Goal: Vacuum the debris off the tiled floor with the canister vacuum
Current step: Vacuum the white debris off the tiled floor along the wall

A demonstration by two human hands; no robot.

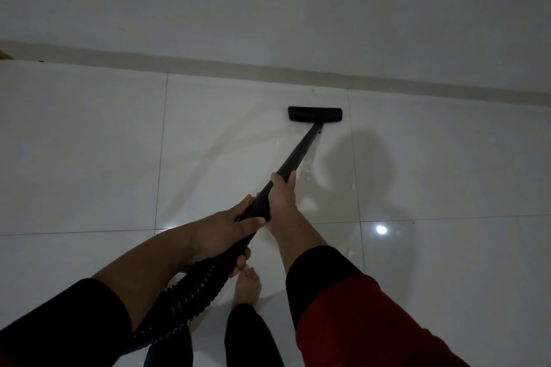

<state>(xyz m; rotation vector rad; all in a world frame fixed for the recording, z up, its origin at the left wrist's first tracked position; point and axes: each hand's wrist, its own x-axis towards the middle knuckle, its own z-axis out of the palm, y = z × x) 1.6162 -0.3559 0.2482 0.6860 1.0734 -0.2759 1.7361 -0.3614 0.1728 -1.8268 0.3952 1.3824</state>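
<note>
A black vacuum wand (299, 153) runs from my hands out to a flat black floor nozzle (315, 114) resting on the white tiled floor (89, 143) close to the wall. My right hand (283, 195) grips the wand higher up. My left hand (226, 232) grips its lower end, where the ribbed black hose (190, 298) joins and curves back under my left arm. Small pale bits of debris (307, 171) lie on the tile just right of the wand, with more specks (353, 187) further right. The canister is out of view.
A wall with a grey skirting strip (298, 73) runs across just beyond the nozzle. My bare foot (247, 286) stands on the tile below my hands. A bright lamp reflection (381, 229) shines on the floor at right. A brownish object (4, 53) shows at the far left edge.
</note>
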